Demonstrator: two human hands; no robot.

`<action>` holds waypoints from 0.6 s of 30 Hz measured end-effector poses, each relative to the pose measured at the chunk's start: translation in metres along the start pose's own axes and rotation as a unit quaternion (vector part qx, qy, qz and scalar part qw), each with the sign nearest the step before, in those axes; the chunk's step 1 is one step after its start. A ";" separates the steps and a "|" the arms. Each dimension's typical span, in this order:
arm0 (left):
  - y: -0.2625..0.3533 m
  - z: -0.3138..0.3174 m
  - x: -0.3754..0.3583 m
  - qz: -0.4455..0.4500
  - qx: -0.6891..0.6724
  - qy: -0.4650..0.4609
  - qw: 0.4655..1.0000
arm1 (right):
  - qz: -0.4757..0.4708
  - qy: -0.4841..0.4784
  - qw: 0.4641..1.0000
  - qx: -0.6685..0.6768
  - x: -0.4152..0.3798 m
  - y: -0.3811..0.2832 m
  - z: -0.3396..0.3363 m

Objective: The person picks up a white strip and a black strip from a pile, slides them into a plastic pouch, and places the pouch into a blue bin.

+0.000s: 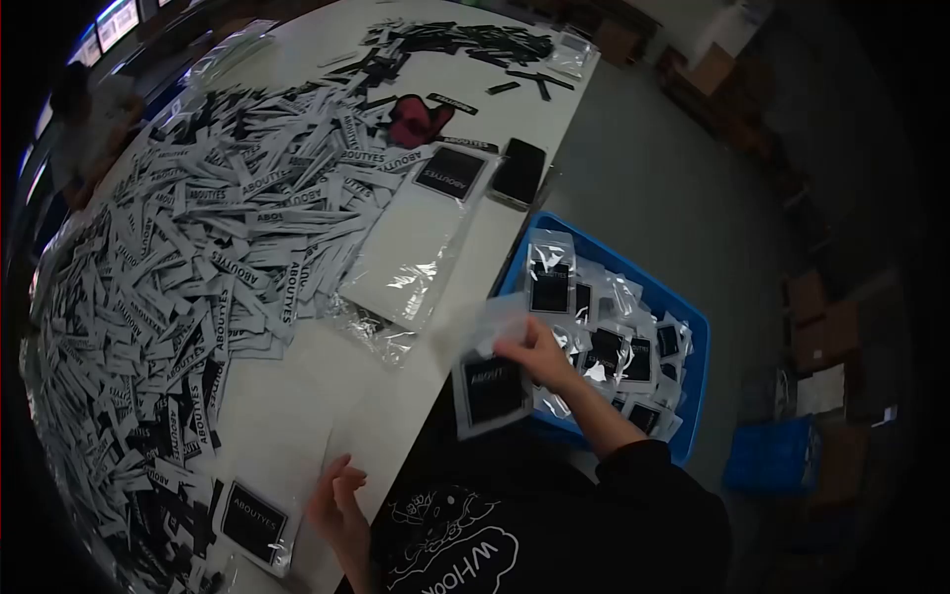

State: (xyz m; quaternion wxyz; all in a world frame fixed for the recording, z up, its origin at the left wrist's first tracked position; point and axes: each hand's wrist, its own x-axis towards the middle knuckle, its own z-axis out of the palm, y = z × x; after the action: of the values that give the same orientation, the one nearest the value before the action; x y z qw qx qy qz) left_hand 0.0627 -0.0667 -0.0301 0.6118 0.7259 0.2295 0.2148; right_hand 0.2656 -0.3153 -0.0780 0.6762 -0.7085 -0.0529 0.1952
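Observation:
My right hand (542,356) pinches a clear plastic pouch (492,394) with a black label inside, held between the table edge and the blue bin (701,396). Many similar pouches fill the bin. My left hand (339,500) is over the table's near edge, fingers apart and slightly curled, holding nothing visible. Just left of it lies another packet (254,522) with a black card printed ABOUTYES. A larger clear bag (421,238) with a black card at its top lies farther up the table.
A broad pile of printed white strips (247,218) covers the table's left side. Dark strips (475,42) lie at the far end. A phone (519,172) and a dark red object (420,121) are on the table. Another person (94,129) is at the upper left. Boxes (826,322) stand right.

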 end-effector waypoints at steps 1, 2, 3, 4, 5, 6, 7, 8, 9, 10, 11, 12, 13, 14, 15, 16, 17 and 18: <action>-0.004 -0.007 0.000 0.002 0.056 -0.007 0.998 | -0.032 0.096 0.994 -0.051 0.013 0.007 -0.033; -0.009 -0.009 0.000 0.007 0.056 -0.022 0.998 | -0.011 0.243 0.952 -0.184 0.022 0.014 -0.060; -0.015 -0.012 -0.001 0.000 0.069 0.029 0.997 | -0.064 0.340 0.874 -0.341 0.031 0.025 -0.083; -0.016 -0.012 0.001 -0.007 0.082 0.082 0.993 | -0.110 0.419 0.760 -0.485 0.040 0.042 -0.100; -0.015 -0.009 0.003 -0.003 0.083 0.077 0.994 | -0.078 0.411 0.724 -0.548 0.053 0.072 -0.113; -0.013 -0.006 0.004 0.011 0.092 0.087 0.992 | -0.015 0.340 0.739 -0.581 0.061 0.095 -0.112; -0.011 -0.004 0.004 0.022 0.102 0.098 0.990 | 0.050 0.261 0.747 -0.609 0.061 0.117 -0.100; -0.011 -0.003 0.002 0.018 0.103 0.100 0.990 | 0.121 0.181 0.728 -0.650 0.055 0.133 -0.088; -0.010 -0.004 0.002 0.029 0.114 0.122 0.986 | 0.109 0.171 0.716 -0.668 0.046 0.148 -0.083; -0.010 -0.009 0.004 0.042 0.127 0.148 0.980 | 0.084 0.161 0.704 -0.687 0.036 0.156 -0.080; -0.012 -0.015 0.004 0.041 0.132 0.161 0.977 | 0.053 0.150 0.691 -0.706 0.026 0.159 -0.082; -0.017 -0.024 0.001 0.049 0.148 0.177 0.972 | 0.026 0.121 0.675 -0.727 0.012 0.158 -0.080; -0.021 -0.030 -0.002 0.057 0.165 0.192 0.966 | 0.024 0.081 0.683 -0.726 -0.003 0.149 -0.075; -0.023 -0.034 -0.003 0.055 0.170 0.206 0.962 | 0.022 0.042 0.689 -0.723 -0.015 0.141 -0.072; -0.023 -0.036 -0.002 0.075 0.155 0.229 0.958 | 0.010 0.030 0.699 -0.714 -0.020 0.136 -0.073; -0.024 -0.038 -0.001 0.096 0.138 0.253 0.953 | 0.046 0.040 0.717 -0.694 -0.019 0.121 -0.069; -0.026 -0.043 -0.002 0.093 0.143 0.270 0.948 | 0.082 0.047 0.732 -0.675 -0.018 0.103 -0.063; -0.029 -0.051 -0.004 0.094 0.204 0.249 0.942 | 0.025 0.083 0.716 -0.693 -0.015 0.089 -0.063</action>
State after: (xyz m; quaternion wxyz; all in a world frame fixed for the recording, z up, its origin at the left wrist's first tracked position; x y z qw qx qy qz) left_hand 0.0273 -0.0245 -0.0511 0.3511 0.7764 0.3441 0.3944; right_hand 0.2565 -0.3867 -0.1616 -0.0074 -0.9932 -0.0993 0.0611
